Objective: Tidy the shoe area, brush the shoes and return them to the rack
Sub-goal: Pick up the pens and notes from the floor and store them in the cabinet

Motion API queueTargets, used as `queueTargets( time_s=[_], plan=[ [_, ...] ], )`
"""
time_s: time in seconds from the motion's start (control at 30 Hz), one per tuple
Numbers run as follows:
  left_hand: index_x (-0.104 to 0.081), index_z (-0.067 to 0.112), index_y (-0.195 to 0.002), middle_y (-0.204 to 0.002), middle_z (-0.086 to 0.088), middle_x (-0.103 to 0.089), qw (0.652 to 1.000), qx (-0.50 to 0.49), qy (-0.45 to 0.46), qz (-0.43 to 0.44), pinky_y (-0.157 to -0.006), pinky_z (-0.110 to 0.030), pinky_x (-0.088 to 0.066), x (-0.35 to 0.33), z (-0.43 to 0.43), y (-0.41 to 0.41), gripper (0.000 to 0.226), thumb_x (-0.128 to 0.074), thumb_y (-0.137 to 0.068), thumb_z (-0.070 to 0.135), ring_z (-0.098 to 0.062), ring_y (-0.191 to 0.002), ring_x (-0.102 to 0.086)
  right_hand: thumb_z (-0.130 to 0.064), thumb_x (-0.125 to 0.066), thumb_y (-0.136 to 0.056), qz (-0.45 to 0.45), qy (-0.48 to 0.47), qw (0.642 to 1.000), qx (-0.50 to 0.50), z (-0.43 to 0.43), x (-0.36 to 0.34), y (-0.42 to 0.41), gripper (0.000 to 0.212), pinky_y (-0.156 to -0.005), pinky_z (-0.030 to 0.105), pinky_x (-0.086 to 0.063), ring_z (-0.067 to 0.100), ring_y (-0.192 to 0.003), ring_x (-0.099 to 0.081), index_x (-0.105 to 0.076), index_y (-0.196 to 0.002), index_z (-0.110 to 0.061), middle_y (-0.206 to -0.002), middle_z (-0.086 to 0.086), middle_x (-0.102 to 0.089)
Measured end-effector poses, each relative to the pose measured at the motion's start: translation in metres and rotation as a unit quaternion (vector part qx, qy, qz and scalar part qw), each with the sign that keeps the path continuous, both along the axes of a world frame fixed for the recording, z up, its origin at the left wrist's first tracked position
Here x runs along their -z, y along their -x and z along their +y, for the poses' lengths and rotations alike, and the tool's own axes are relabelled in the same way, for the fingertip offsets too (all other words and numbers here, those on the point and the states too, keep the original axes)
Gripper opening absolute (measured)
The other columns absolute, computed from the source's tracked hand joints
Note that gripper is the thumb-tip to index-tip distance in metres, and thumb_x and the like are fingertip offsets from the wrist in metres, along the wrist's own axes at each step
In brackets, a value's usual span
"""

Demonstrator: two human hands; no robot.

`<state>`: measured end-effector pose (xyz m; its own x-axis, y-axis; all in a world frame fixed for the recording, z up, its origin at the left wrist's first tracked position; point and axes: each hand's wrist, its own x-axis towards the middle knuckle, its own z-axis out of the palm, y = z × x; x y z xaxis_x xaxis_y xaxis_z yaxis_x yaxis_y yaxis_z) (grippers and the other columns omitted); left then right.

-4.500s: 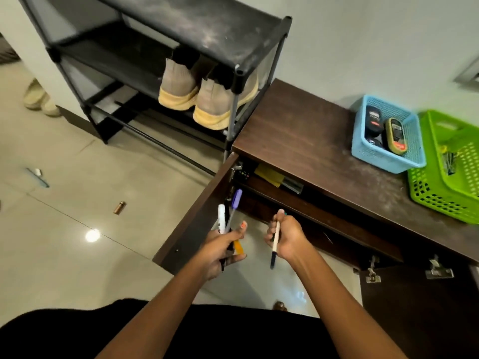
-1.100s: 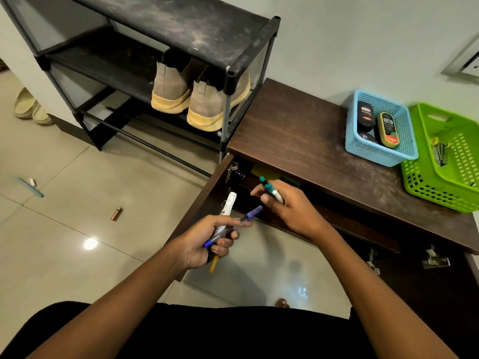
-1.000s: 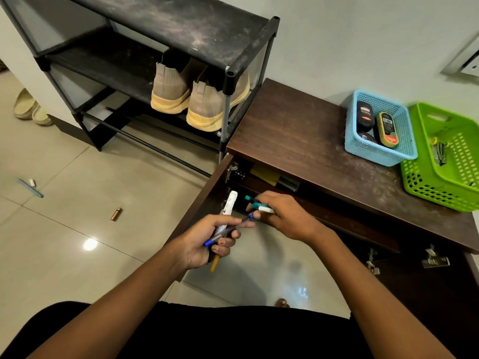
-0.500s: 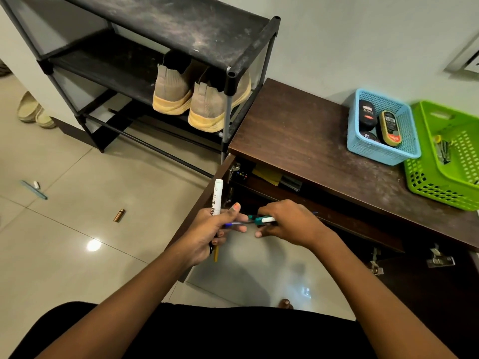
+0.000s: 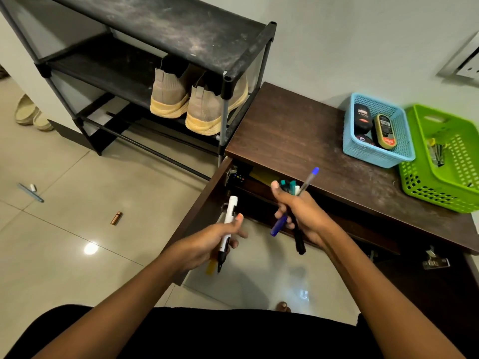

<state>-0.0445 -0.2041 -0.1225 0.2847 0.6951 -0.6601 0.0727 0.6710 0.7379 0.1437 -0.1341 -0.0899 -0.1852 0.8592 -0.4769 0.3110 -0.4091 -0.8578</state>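
Left hand (image 5: 207, 244) grips a white marker (image 5: 229, 209); right hand (image 5: 302, 212) grips a bunch of pens (image 5: 293, 186). Shoes (image 5: 186, 102) sit on the rack (image 5: 160, 24), far left.

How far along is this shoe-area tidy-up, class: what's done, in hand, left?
Done: one pair of shoes sits on the rack; whether brushed, cannot tell. In hand: the right hand grips a bundle of pens, the left hand holds a white marker, before the open cabinet. Left: a battery and a blue stick lie on the floor.
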Motion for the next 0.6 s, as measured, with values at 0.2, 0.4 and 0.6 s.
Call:
queueTargets(
  time_s=[0.2, 0.4, 0.6],
  plan=[
    [-0.046, 0.018, -0.084, -0.077, -0.001, -0.047, 0.981, 0.119, -0.094, 0.122, -0.069, -0.028, -0.036, 0.000, -0.001, -0.013, 0.071, -0.037, -0.068, 0.087, -0.015, -0.071, -0.040, -0.054, -0.060, -0.077, 0.001, 0.014, 0.991, -0.137, -0.007, 0.006, 0.012, 0.046, -0.035, 0.015, -0.027, 0.004, -0.037, -0.034, -0.068, -0.104, -0.017, -0.047, -0.003, -0.049],
    [-0.047, 0.014, -0.094, -0.073, 0.001, -0.046, 0.988, 0.104, -0.103, 0.051, -0.053, -0.019, -0.034, 0.002, -0.002, -0.014, 0.073, -0.041, -0.063, 0.081, -0.006, -0.059, -0.038, -0.046, -0.069, -0.078, -0.026, -0.004, 0.991, -0.133, -0.008, 0.012, 0.018, 0.035, -0.042, 0.017, -0.034, 0.007, -0.043, -0.040, -0.065, -0.083, -0.011, -0.049, -0.005, -0.051],
    [-0.052, 0.015, -0.121, -0.072, -0.004, -0.052, 0.986, -0.115, -0.014, -0.123, -0.052, -0.019, -0.037, -0.002, 0.004, -0.008, 0.053, -0.035, -0.090, 0.055, -0.008, -0.058, -0.045, -0.026, -0.061, -0.084, 0.161, 0.140, 0.965, 0.155, 0.011, 0.015, -0.004, 0.022, -0.036, 0.015, -0.021, 0.005, -0.039, -0.031, -0.053, -0.067, -0.017, -0.056, -0.003, -0.042]
  ],
)
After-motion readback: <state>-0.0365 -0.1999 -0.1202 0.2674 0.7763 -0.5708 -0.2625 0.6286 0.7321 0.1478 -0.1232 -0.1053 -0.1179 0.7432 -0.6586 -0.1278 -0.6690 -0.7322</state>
